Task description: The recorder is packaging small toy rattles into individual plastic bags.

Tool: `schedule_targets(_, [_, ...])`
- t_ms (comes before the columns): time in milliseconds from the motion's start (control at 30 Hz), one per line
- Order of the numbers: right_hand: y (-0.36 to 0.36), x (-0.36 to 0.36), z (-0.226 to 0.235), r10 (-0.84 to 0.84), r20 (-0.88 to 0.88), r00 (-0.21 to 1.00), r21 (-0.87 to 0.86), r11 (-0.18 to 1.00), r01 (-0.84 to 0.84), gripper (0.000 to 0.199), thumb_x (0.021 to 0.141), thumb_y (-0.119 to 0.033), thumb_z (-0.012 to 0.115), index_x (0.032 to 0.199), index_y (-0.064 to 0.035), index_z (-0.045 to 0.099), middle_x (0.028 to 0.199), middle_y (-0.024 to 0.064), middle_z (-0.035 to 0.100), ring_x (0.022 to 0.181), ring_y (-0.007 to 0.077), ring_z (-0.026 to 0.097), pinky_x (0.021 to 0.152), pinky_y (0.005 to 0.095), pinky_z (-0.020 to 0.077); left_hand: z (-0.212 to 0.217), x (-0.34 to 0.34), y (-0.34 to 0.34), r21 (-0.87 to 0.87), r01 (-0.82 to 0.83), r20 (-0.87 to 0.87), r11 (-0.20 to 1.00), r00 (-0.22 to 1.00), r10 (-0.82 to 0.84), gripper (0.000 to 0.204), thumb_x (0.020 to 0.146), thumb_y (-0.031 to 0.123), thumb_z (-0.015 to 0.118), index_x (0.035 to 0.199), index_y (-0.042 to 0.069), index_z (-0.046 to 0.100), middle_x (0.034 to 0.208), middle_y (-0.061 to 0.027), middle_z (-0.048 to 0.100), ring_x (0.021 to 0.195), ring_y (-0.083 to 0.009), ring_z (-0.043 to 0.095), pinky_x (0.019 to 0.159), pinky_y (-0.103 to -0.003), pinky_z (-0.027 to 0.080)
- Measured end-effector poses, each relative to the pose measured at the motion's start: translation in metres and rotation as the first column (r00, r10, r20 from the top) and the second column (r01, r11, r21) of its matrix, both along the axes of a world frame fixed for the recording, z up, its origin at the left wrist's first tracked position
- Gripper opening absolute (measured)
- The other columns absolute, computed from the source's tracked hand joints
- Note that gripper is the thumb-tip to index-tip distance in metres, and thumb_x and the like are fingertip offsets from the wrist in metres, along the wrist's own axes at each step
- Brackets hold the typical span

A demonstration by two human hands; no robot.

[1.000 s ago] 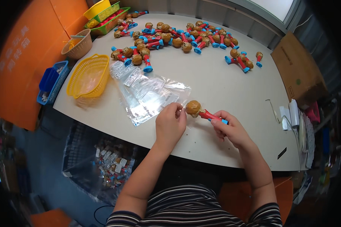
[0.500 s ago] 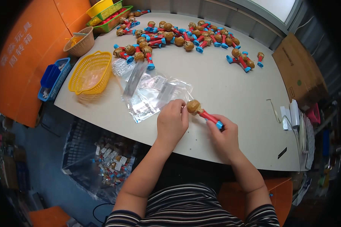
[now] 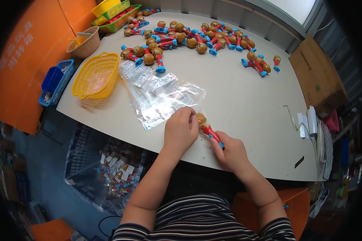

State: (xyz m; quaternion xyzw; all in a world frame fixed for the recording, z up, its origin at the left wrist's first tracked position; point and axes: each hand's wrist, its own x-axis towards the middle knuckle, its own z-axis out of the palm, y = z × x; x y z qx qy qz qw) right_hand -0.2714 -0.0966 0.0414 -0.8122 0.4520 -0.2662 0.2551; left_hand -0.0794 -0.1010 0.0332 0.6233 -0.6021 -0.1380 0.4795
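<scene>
My right hand [image 3: 232, 152] grips a small toy [image 3: 210, 132] by its blue-tipped end. The toy has a red stem and a round brown head, and it slants up and left toward my left hand [image 3: 180, 130]. The left fingers are pinched together beside the toy's head, on what looks like the edge of a clear plastic bag; the fingers partly hide it. Several more clear plastic bags [image 3: 151, 106] with printed labels lie overlapping on the table, just beyond my left hand.
Many similar toys [image 3: 177, 40] lie heaped at the table's far side. A yellow basket [image 3: 95, 76], a tan basket [image 3: 84, 46] and a blue basket [image 3: 60, 86] stand at the left. A cardboard box [image 3: 317, 76] is at the right. Below the table, a dark crate [image 3: 78, 160] holds bagged items.
The toy and my right hand have moved left and slightly nearer me, bringing the toy's head against my left fingers. A raised bag on the pile now lies flatter.
</scene>
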Motion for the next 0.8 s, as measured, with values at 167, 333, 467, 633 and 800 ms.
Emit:
schedule_targets(167, [-0.005, 0.006, -0.003, -0.038, -0.145, 0.989, -0.355, 0.935, -0.016, 0.026, 0.094, -0.023, 0.063, 0.108, -0.0010, 0.063, 0.063, 0.0165, 0.059, 0.050, 0.0317, 0.058, 0.048, 0.0353, 0.0462, 0.003, -0.004, 0.000, -0.176, 0.144, 0.128, 0.974, 0.984, -0.122, 0.008, 0.084, 0.004, 0.062, 0.090, 0.002, 0.060, 0.084, -0.0139, 0.063, 0.078, -0.0325, 0.063, 0.068, -0.041, 0.051])
schedule_targets(333, [-0.017, -0.004, 0.009, -0.415, 0.450, 0.791, 0.789, 0.600, -0.134, 0.029, 0.098, -0.029, 0.058, 0.106, -0.0008, 0.063, 0.062, 0.0033, 0.057, 0.046, 0.0146, 0.053, 0.045, 0.0277, 0.0418, 0.008, -0.007, 0.009, -0.083, 0.077, 0.028, 0.994, 0.997, -0.075, 0.009, 0.084, 0.004, 0.062, 0.091, 0.002, 0.058, 0.084, -0.0134, 0.061, 0.078, -0.0336, 0.062, 0.068, -0.042, 0.049])
schedule_targets(467, [-0.004, 0.011, 0.008, -0.208, 0.312, 0.927, 0.607, 0.794, -0.026, 0.025, 0.098, -0.026, 0.058, 0.103, -0.0022, 0.065, 0.066, 0.0057, 0.061, 0.054, 0.0138, 0.057, 0.050, 0.0274, 0.0437, 0.011, -0.008, 0.007, -0.155, 0.058, 0.054, 0.986, 0.997, -0.050, 0.008, 0.082, 0.004, 0.063, 0.088, 0.002, 0.057, 0.081, -0.0129, 0.059, 0.076, -0.0327, 0.060, 0.067, -0.042, 0.049])
schedule_targets(633, [0.003, 0.022, -0.004, -0.046, -0.080, 0.996, -0.292, 0.956, 0.021, 0.021, 0.093, -0.019, 0.062, 0.109, -0.0052, 0.064, 0.073, 0.0185, 0.063, 0.062, 0.0310, 0.063, 0.059, 0.0347, 0.0497, 0.011, -0.015, 0.008, -0.193, 0.254, 0.270, 0.948, 0.942, -0.198, 0.010, 0.082, 0.004, 0.066, 0.090, 0.003, 0.060, 0.079, -0.0134, 0.059, 0.077, -0.0331, 0.061, 0.067, -0.039, 0.050])
schedule_targets(800, [0.005, 0.009, 0.017, -0.105, 0.207, 0.973, 0.305, 0.951, 0.038, 0.026, 0.094, -0.011, 0.061, 0.119, -0.0036, 0.059, 0.094, 0.0118, 0.069, 0.070, 0.0197, 0.066, 0.060, 0.0290, 0.0497, 0.002, -0.005, 0.021, -0.156, 0.106, 0.230, 0.982, 0.971, -0.068, 0.010, 0.083, 0.004, 0.066, 0.089, 0.002, 0.060, 0.082, -0.0134, 0.061, 0.076, -0.0320, 0.062, 0.067, -0.039, 0.050])
